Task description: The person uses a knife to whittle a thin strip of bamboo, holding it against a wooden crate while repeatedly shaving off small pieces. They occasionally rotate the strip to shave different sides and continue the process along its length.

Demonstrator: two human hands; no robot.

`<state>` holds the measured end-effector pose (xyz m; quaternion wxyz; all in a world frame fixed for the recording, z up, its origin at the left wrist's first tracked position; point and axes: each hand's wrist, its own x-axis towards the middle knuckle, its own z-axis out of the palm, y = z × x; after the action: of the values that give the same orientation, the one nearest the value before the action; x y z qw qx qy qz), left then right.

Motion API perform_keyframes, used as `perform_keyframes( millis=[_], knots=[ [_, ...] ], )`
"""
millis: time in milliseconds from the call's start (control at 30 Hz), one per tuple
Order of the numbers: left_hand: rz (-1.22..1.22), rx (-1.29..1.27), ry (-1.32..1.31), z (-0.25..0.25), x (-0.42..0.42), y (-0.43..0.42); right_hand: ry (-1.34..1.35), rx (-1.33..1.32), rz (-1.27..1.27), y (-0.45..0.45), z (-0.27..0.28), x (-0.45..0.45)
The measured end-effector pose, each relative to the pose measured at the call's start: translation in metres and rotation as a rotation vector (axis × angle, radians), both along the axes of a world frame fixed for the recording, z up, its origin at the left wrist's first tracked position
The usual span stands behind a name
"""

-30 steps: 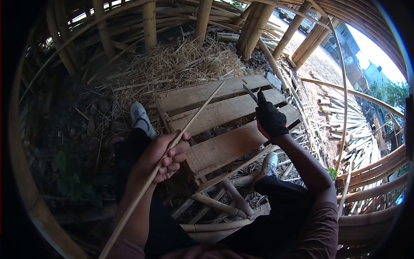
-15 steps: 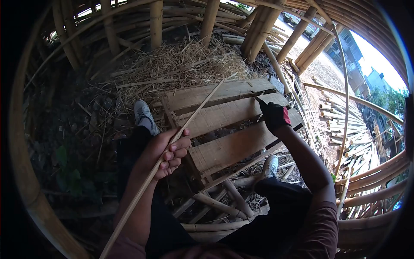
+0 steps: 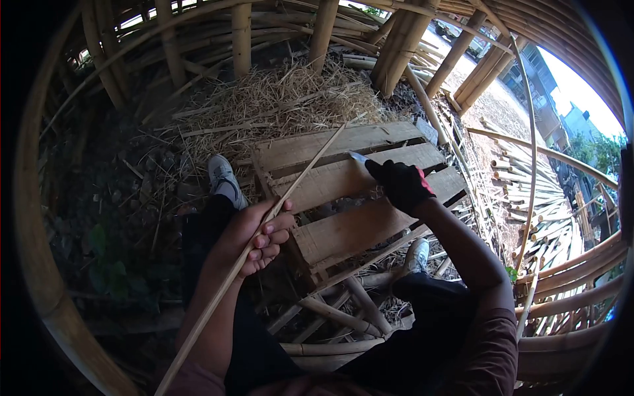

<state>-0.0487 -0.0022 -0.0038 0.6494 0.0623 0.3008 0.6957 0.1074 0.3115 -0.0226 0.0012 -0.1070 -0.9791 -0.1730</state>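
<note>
Knife point(image 3: 357, 157) and gloved right hand point(image 3: 401, 186) have swung in over the crate point(image 3: 340, 231) toward the strip point(image 3: 214, 301), while the left hand point(image 3: 264, 237) has kept much the same grip.

The strip, long, thin and pale, runs slantwise from the lower left, past the left forearm and through the left hand, to a tip above the crate's far left part. The left hand is bare and closed around it, fingers curled. The right hand, in a black glove with red at the wrist, is closed on the knife, whose blade points up and left, apart from the strip. The knife's handle is hidden in the glove.

Below both lies the slatted wooden crate, with gaps between its boards. One pale shoe point(image 3: 223, 173) is just beside its left side, the other point(image 3: 417, 255) near its right front corner. Poles point(image 3: 338, 315) lie crossed on the ground at its near side.

Beyond the crate is a heap of shavings point(image 3: 284, 99), with upright bamboo posts point(image 3: 242, 41) behind it. Over to the right, a stack of cut bamboo point(image 3: 538, 204) lies in sunlight, and buildings point(image 3: 580, 124) stand farther off.
</note>
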Motion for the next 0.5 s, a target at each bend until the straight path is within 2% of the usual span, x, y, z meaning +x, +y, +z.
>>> perform_keyframes(
  millis=[33, 133, 200, 333, 400, 500],
  knots=[
    [0.007, 0.006, -0.003, 0.0, 0.0, 0.0, 0.019, 0.037, -0.111, 0.031, -0.011, 0.007],
    [0.009, -0.007, 0.016, 0.002, 0.002, 0.001, 0.071, 0.096, -0.173, 0.074, -0.015, 0.022],
    [-0.006, -0.017, 0.002, 0.002, 0.003, 0.001, 0.082, 0.099, -0.101, 0.032, 0.007, 0.012],
    [-0.012, -0.014, -0.044, 0.002, 0.005, 0.002, -0.039, -0.095, 0.21, -0.037, 0.017, -0.016],
    [-0.048, -0.039, 0.055, 0.001, 0.007, 0.001, -0.069, -0.195, 0.256, -0.046, 0.012, -0.028],
    [-0.041, -0.04, 0.05, 0.0, 0.008, 0.001, -0.061, -0.116, 0.203, -0.012, 0.009, -0.037]
  ],
)
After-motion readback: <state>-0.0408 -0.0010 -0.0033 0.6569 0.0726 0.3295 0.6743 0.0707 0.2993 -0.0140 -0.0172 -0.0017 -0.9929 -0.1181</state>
